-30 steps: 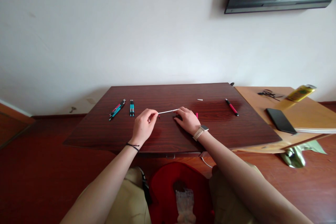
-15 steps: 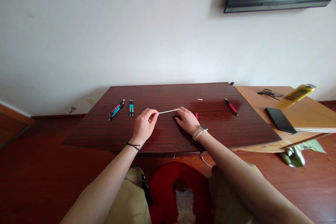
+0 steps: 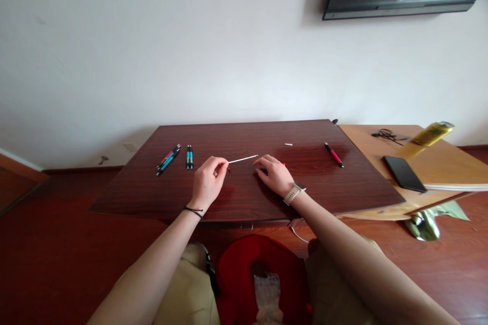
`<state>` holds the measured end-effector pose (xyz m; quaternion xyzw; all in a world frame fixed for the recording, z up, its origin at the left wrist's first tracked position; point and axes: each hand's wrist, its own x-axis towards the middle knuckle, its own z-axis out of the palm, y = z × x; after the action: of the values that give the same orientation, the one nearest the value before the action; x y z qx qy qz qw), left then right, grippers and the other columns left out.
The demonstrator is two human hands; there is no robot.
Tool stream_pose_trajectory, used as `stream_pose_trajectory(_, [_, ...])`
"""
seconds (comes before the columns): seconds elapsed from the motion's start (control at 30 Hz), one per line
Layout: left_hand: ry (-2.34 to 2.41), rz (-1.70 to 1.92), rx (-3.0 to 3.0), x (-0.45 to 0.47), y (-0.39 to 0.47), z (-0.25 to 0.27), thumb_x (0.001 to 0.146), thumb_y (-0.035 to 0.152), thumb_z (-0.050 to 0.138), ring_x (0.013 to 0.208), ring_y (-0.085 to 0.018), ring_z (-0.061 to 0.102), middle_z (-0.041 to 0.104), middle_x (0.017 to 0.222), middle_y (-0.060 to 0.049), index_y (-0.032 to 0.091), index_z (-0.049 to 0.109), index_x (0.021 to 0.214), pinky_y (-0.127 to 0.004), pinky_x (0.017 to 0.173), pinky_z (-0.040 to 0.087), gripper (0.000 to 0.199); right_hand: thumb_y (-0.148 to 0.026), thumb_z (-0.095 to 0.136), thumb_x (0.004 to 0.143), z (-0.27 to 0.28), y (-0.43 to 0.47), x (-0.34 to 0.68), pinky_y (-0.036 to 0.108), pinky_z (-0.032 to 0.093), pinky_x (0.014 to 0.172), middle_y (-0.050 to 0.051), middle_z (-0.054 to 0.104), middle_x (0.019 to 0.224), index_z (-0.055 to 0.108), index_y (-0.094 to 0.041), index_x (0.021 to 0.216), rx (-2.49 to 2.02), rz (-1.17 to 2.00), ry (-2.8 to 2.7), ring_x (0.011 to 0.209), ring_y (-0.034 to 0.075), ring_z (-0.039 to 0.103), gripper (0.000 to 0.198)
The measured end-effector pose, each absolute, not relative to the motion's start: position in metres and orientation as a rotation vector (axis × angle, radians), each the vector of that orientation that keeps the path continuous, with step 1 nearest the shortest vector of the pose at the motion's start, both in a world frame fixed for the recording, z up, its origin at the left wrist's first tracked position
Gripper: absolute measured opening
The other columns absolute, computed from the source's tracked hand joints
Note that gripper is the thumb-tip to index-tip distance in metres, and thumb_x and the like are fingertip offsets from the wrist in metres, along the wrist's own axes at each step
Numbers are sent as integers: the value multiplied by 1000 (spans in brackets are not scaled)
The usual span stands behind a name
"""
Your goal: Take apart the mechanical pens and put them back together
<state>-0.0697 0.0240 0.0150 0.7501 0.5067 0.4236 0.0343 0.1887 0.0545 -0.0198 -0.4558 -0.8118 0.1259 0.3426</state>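
Note:
My left hand [image 3: 208, 180] pinches one end of a thin white pen refill [image 3: 243, 159] between thumb and fingertips, holding it just above the dark wooden table [image 3: 236, 137]. The refill's free end points right. Close to that end is my right hand [image 3: 276, 176], palm down over the table, its fingers bent but apart and holding nothing I can see. A small pink piece [image 3: 284, 164] shows behind the right hand, mostly hidden by it. Beside my left fingertips lies a small dark reddish piece [image 3: 229, 168], too small to name.
Pink and blue pens [image 3: 168, 160] lie at the left, beside a blue pair [image 3: 189, 157]. A short white piece [image 3: 288, 144] and a pink pen [image 3: 334, 155] lie right. A phone [image 3: 403, 173], cable [image 3: 388, 135] and yellow can [image 3: 433, 133] are on the adjoining lighter table.
My right hand has let go of the refill's right end and moved slightly right. The left hand still holds the refill. More of the pink piece is now covered.

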Motion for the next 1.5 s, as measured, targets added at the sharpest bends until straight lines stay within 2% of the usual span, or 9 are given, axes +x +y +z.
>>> stream_pose_trajectory(0.13, [1608, 1369, 2246, -67, 27, 15, 105, 33, 58, 66, -15, 58, 73, 94, -4, 22, 69, 98, -29, 67, 45, 17, -18, 56, 104, -10, 44, 195, 32, 54, 91, 7, 72, 113, 69, -24, 112, -1065, 363, -2092, 102, 21, 70, 17])
stream_pose_trajectory(0.3, [1558, 1320, 2266, -52, 27, 13, 105, 31, 59, 66, -15, 58, 71, 91, -3, 22, 68, 97, -29, 67, 45, 15, -20, 51, 106, -2, 32, 202, 33, 57, 96, 7, 74, 123, 54, -27, 146, -983, 434, -2091, 105, 21, 73, 40])
stream_pose_trajectory(0.4, [1464, 1262, 2329, -36, 24, 12, 106, 29, 57, 73, -16, 61, 70, 90, -3, 22, 68, 97, -29, 71, 47, 15, -21, 51, 107, -2, 29, 210, 35, 57, 99, 7, 74, 127, 46, -28, 156, -999, 423, -2090, 108, 21, 73, 50])
stream_pose_trajectory(0.8, [1212, 1119, 2492, 21, 20, 1, 107, 25, 55, 85, -20, 65, 69, 91, -5, 23, 66, 99, -34, 81, 51, 15, -29, 58, 108, -4, 26, 251, 33, 58, 96, 6, 77, 119, 75, -29, 129, -1106, 375, -1986, 106, 23, 74, 27])
stream_pose_trajectory(0.97, [1184, 1093, 2530, 37, 21, -3, 107, 24, 56, 89, -22, 67, 69, 91, -5, 24, 66, 98, -35, 82, 52, 13, -27, 58, 107, -3, 23, 263, 33, 58, 92, 5, 79, 113, 77, -29, 126, -1097, 381, -1999, 101, 22, 75, 27])
stream_pose_trajectory(1.27, [1178, 1038, 2572, 48, 29, -5, 104, 20, 60, 92, -21, 67, 71, 95, -4, 23, 65, 98, -34, 85, 53, 9, -18, 64, 101, -11, 30, 294, 30, 56, 84, 5, 79, 104, 78, -24, 107, -1223, 326, -1937, 92, 21, 73, 16])
stream_pose_trajectory(1.5, [1233, 1072, 2583, 46, 35, -5, 105, 18, 58, 91, -21, 66, 70, 93, -4, 23, 66, 98, -33, 84, 52, 12, -11, 63, 100, -21, 36, 315, 29, 54, 84, 4, 76, 106, 80, -25, 103, -1357, 315, -2106, 91, 19, 73, 22])
